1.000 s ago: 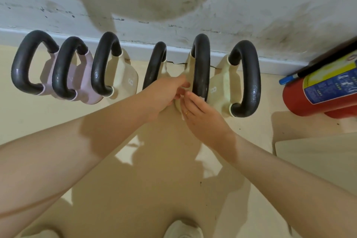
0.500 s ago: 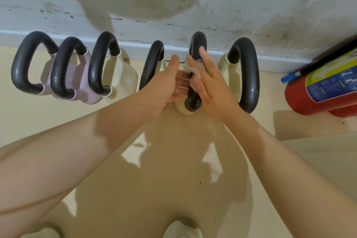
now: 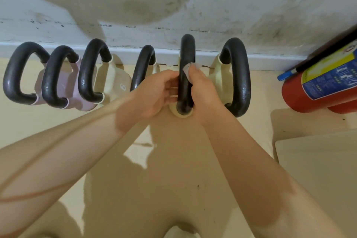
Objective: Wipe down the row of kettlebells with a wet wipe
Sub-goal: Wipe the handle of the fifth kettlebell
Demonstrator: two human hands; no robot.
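Observation:
Several kettlebells with black handles stand in a row against the wall. The two at the far left (image 3: pixel 18 75) have pink bodies, the others cream bodies. Both hands work at the second kettlebell from the right (image 3: pixel 187 50). My right hand (image 3: pixel 202 92) wraps the right side of its black handle and holds a white wet wipe (image 3: pixel 188 68) against it. My left hand (image 3: pixel 152 92) rests against the left side of the same handle, fingers loosely curled toward it. The cream body beneath is mostly hidden by my hands.
A red fire extinguisher (image 3: pixel 316 85) with a yellow and blue label lies on the floor at the right. A pale flat board (image 3: pixel 316 160) sits at the lower right. A white skirting board (image 3: pixel 123 52) runs behind the kettlebells. My shoe tip shows at the bottom edge.
My right hand slid from the handle's lower end up its side, then closed round it with the wipe. My left hand stayed by the handle's left side.

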